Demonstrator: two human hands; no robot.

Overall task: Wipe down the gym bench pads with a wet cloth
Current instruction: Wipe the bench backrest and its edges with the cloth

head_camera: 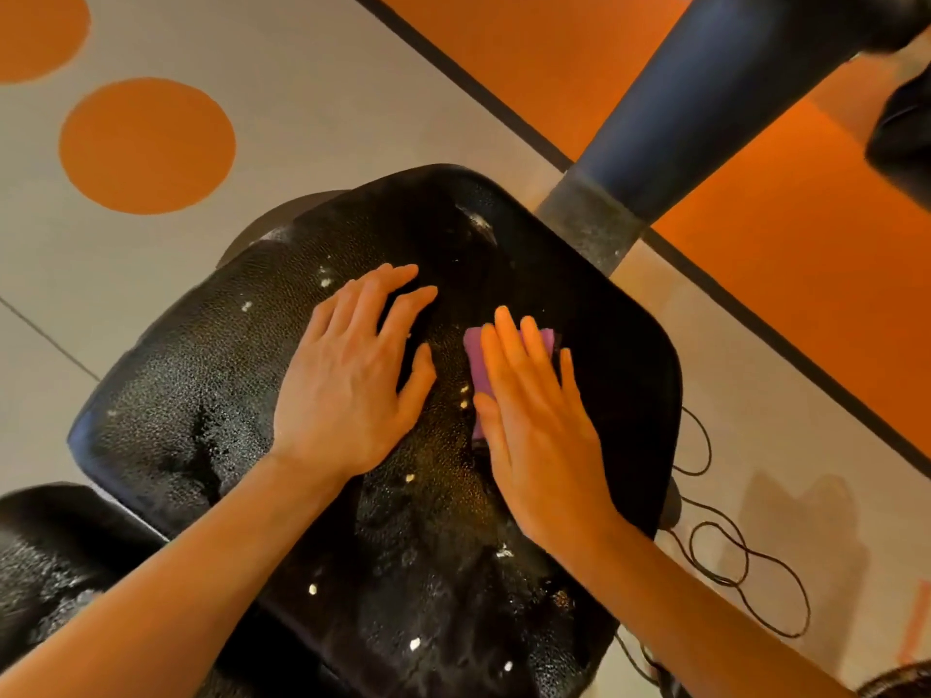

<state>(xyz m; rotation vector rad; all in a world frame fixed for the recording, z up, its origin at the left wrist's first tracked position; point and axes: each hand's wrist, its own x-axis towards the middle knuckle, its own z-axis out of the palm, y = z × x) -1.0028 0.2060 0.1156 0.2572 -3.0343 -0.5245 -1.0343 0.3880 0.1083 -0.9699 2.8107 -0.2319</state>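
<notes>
The purple cloth (509,362) lies under the flat, spread right hand (541,425), on the far right part of the black bench pad (201,395). The left hand (352,380) lies flat and spread just beside it, holding nothing. The pad's long side runs near to far, so most unwiped pad is near and left.

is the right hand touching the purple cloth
Touching. The head view shows the right hand lying flat on the purple cloth, fingers spread across it, pressing it onto the black bench pad; cloth edges show around the fingers.
</notes>
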